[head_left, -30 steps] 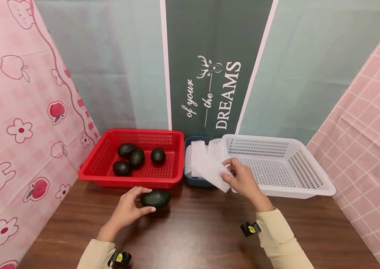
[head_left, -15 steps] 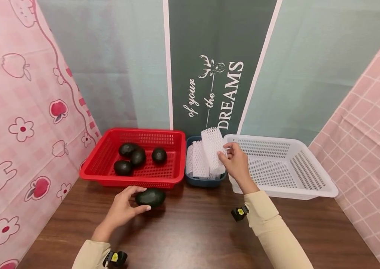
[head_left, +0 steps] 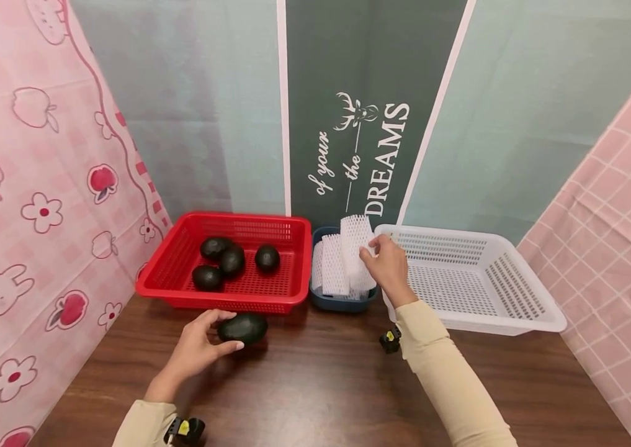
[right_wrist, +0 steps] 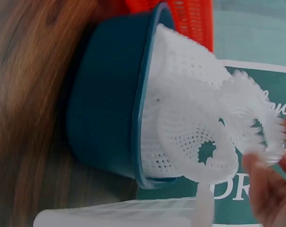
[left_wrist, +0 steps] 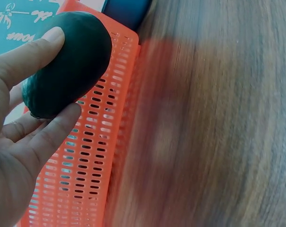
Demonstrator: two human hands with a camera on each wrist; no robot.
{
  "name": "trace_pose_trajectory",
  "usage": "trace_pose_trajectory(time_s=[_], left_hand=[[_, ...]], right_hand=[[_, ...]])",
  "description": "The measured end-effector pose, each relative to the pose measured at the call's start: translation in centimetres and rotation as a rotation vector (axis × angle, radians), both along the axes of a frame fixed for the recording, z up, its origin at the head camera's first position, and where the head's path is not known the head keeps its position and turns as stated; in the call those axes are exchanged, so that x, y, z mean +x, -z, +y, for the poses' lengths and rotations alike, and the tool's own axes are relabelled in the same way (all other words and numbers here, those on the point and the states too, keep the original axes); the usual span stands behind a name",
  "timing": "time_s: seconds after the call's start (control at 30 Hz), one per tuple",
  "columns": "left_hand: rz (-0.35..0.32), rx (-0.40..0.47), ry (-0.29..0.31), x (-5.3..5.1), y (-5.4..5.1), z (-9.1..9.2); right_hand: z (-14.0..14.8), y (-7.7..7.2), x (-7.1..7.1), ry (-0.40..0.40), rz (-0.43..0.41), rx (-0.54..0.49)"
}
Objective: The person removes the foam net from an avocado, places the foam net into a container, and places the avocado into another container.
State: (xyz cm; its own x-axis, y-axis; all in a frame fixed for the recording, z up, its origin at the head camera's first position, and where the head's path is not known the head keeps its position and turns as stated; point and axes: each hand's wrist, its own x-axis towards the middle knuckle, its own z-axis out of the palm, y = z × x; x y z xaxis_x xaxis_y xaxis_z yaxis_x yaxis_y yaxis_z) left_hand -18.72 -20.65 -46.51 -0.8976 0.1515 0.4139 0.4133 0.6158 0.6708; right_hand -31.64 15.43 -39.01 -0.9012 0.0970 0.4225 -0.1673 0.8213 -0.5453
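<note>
A dark green avocado is held between the thumb and fingers of my left hand, just in front of the red basket. The left wrist view shows the avocado raised above the wooden table. My right hand pinches a white foam net sleeve by its edge, over the blue bin. More foam net sleeves lie in that bin. In the right wrist view the fingertips grip the pinched sleeve's open end.
Several avocados lie inside the red basket at the left. A white basket stands right of the blue bin. Patterned cloths hang behind and on both sides. Brown wooden table stretches in front.
The foam net sleeve has swung from a slant toward the lower right to nearly upright over the blue bin. My left hand and the avocado have shifted slightly left.
</note>
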Motion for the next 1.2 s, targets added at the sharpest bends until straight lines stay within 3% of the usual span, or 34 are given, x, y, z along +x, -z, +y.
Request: trace_pose_trajectory(time_s=[0.13,0.4,0.6,0.73,1.2], left_hand=[[-0.024,0.005,-0.005,0.0,0.4,-0.2],[-0.033,0.007,-0.019,-0.1,0.6,-0.8],[-0.01,0.037,-0.023,0.2,0.2,-0.2],[-0.02,0.063,-0.034,0.4,0.0,0.2],[-0.041,0.083,-0.044,1.4,0.3,0.4]], right_hand=[[0.4,0.1,0.3,0.032,-0.059,0.139],[0.5,-0.4,0.2,-0.015,-0.095,0.12],[0.6,-1.8,3.3,-0.112,-0.156,0.163],[0.9,-2.2,4.9,-0.176,-0.154,0.185],[2.1,-0.1,8.1,-0.319,-0.204,0.255]])
